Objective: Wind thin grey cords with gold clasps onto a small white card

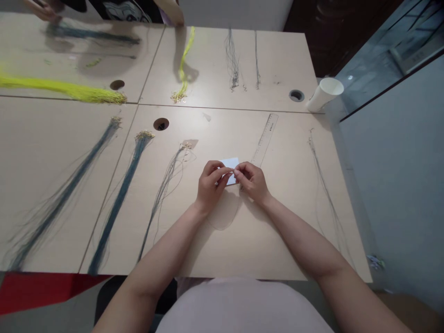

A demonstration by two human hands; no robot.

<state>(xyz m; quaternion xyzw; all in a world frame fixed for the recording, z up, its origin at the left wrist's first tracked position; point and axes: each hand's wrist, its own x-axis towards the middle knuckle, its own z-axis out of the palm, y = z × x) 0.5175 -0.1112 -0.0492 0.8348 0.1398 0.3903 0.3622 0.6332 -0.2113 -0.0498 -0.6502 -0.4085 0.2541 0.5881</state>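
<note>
My left hand (211, 182) and my right hand (252, 179) meet at the fingertips above a small white paper (231, 163). Both are closed in a pinch on a thin line (222, 230), which curves in a loose loop below them. Whatever tiny piece may sit between the fingertips is too small to make out. A clear ruler (266, 136) lies just beyond my right hand. To the left of my left hand is a thin bundle of grey lines (164, 185) with small gold hooks at its top end.
Blue-green line bundles (120, 208) lie at left, yellow ones (69, 90) farther back. Grey lines (324, 178) rest near the right edge. A white cup-like container (324, 95) stands at the back right. Across the table, a co-worker's hand (43, 10) is by another bundle (97, 34).
</note>
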